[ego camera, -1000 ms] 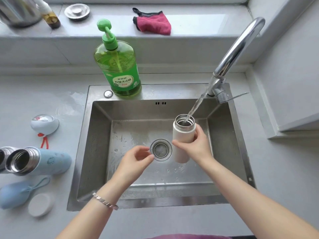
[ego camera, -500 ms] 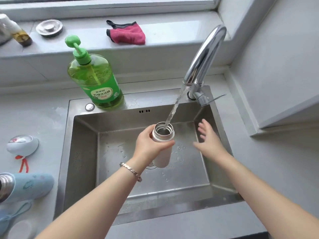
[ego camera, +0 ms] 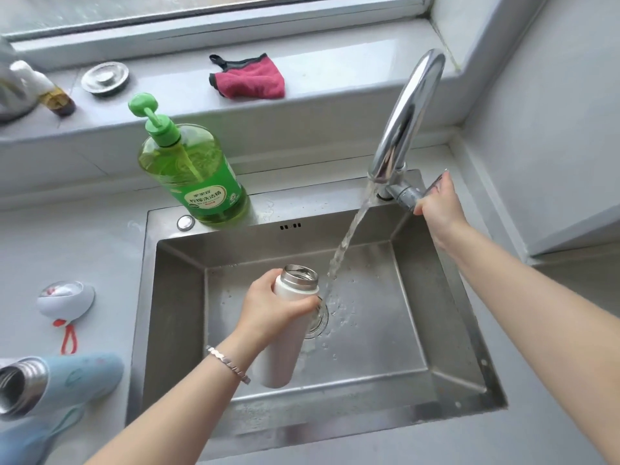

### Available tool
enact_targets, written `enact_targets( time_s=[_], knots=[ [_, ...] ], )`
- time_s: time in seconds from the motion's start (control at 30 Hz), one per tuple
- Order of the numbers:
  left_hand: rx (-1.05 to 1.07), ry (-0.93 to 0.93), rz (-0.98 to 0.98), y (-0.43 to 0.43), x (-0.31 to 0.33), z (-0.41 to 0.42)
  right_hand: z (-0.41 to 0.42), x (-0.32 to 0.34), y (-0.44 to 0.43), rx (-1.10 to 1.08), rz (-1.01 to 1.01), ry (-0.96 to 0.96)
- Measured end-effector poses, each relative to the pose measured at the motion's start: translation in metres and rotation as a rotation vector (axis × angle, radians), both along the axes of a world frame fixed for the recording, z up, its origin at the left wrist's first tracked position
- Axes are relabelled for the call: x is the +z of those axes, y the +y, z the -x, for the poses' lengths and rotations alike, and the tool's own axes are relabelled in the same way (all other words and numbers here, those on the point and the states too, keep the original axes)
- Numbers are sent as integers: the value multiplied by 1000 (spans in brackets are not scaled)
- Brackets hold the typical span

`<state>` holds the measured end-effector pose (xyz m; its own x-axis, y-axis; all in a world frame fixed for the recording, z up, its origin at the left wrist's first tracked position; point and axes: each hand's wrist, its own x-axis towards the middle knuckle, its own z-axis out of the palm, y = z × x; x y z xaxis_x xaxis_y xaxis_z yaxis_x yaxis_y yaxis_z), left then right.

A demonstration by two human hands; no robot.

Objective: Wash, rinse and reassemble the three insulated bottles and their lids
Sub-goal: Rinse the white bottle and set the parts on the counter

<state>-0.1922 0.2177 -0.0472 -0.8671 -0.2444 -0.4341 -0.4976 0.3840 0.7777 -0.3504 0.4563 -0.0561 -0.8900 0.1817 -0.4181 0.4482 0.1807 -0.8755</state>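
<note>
My left hand grips the white bottle near its open steel neck, holding it over the steel sink, just left of the water stream. The stream falls past the bottle's mouth to the drain. My right hand is closed on the tap handle at the base of the chrome tap. A light blue bottle lies open on its side on the counter at the left. A white lid with a red strap rests above it, and a blue lid lies at the lower left edge.
A green dish soap pump bottle stands on the sink's back rim. On the window ledge lie a red cloth, a metal sink strainer and a small amber bottle. A grey wall corner juts out at the right.
The white bottle passed from my right hand to my left and moved out from under the stream. My right hand went up to the tap handle and closed on it.
</note>
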Motion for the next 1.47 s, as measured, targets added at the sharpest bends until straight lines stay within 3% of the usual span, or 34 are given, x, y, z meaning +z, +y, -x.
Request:
enact_targets(
  time_s=[0.1,0.17,0.3,0.4,0.5,0.63,0.7,0.8,1.0,1.2,1.47],
  knots=[
    [26,-63,72,-5,3,-5,-24,5,3,166,-134,-32],
    [147,-74,2,-10,8,-15,-65,7,-10,377,-216,-45],
    [181,43,-203,-8,29,-47,-177,14,-70,834,-25,-92],
    [170,93,-308,1,38,-69,-217,14,-102,751,-3,11],
    [121,10,-324,-8,36,-84,-216,11,-101,667,-314,122],
    [144,-132,-196,-36,22,-105,-218,6,-79,791,-687,39],
    [156,-164,-126,-51,15,-119,-219,7,-73,903,-788,26],
    [140,-216,-66,-71,3,-143,-207,11,-67,903,-929,-92],
    [178,-194,-36,-102,-8,-184,-181,29,-86,1251,-1293,-333],
    [169,-162,-44,-124,-14,-198,-178,33,-126,1439,-1599,-320],
    [85,-152,-70,-138,-17,-187,-186,39,-143,1465,-1831,-333]
  ],
)
